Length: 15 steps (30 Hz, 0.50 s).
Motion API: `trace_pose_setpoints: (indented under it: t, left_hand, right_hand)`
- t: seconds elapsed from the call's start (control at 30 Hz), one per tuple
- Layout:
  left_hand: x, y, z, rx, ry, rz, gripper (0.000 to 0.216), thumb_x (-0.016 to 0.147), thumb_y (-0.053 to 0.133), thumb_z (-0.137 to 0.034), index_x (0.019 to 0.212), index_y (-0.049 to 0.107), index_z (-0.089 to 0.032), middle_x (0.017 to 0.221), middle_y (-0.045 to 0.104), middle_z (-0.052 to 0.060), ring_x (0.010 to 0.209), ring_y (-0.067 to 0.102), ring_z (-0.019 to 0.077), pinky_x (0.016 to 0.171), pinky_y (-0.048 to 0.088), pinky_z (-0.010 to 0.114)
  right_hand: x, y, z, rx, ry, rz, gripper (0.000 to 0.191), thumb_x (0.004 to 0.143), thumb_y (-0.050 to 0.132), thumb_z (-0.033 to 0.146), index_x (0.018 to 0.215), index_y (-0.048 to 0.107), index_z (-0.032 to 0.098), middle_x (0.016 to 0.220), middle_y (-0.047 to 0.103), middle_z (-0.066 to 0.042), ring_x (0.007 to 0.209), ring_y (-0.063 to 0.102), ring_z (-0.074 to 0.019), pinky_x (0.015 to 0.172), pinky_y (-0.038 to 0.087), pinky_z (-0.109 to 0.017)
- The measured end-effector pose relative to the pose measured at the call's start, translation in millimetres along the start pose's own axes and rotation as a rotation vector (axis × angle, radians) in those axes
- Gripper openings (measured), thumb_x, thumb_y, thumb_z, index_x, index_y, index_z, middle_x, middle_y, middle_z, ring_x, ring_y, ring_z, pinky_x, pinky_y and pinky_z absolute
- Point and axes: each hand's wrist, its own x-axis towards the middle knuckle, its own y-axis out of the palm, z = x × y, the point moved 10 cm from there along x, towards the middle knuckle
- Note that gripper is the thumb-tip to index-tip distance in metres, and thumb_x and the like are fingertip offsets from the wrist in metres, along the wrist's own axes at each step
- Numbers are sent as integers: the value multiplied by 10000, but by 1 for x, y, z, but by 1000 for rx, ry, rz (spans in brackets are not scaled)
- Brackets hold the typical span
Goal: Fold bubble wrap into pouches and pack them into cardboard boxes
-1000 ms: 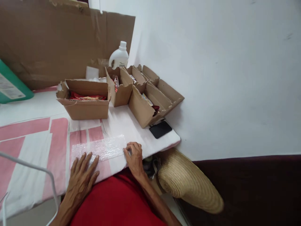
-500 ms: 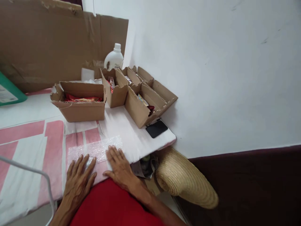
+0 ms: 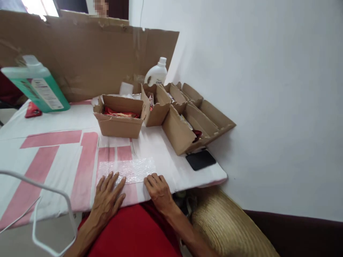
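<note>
A flat strip of clear bubble wrap (image 3: 131, 169) lies near the table's front edge. My left hand (image 3: 108, 194) rests palm down over its near left part, fingers stretched and spread. At the near right corner, my right hand (image 3: 158, 191) has its fingers curled together on the edge of the wrap, with the thumb tucked out of sight.
Beyond the wrap stands a cardboard box (image 3: 119, 125) with red packets. Several more open boxes (image 3: 177, 130) stand right of it, by a black phone (image 3: 200, 159). A green jug (image 3: 44, 89) and white bottle (image 3: 157, 74) stand behind. A white cable (image 3: 53, 189) loops at left.
My right hand has gone from flat and spread to curled fingers at the wrap's corner. My left hand stays spread on the wrap. The view has swung left, showing the whole green jug.
</note>
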Motion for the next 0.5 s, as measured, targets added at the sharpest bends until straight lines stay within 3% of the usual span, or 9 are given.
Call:
trace_pose_setpoints:
  t: [0.13, 0.33, 0.4, 0.5]
  left_hand:
    - [-2, 4, -7, 43, -91, 34, 598, 907, 617, -388, 1480, 497, -269, 1474, 567, 135, 1369, 494, 334, 1113, 311, 472]
    - [-3, 30, -21, -33, -162, 255, 751, 897, 608, -523, 1565, 335, -316, 1537, 510, 111, 1363, 501, 337, 1082, 359, 490]
    - [-3, 34, -22, -61, -179, 301, 775, 903, 603, -504, 1581, 296, -289, 1553, 492, 113, 1373, 493, 334, 1091, 361, 488]
    - [-4, 37, -20, -99, -214, 326, 788, 918, 577, -461, 1598, 244, -243, 1568, 470, 125, 1397, 472, 326, 1114, 348, 490]
  right_hand:
    - [4, 2, -13, 3, -86, -20, 221, 940, 522, 17, 881, 682, 157, 831, 638, -80, 804, 510, -250, 710, 367, -376]
    - [10, 13, -47, 9, -66, -17, 298, 908, 490, -25, 851, 666, 208, 808, 650, -81, 789, 523, -263, 692, 358, -390]
    - [13, 7, -45, 40, -54, -58, 299, 915, 470, -6, 933, 683, 202, 883, 686, -101, 839, 548, -276, 701, 373, -399]
    - [14, -1, -16, 202, -94, -81, 319, 943, 451, 59, 1138, 673, 182, 1086, 709, -127, 1006, 577, -289, 801, 420, -411]
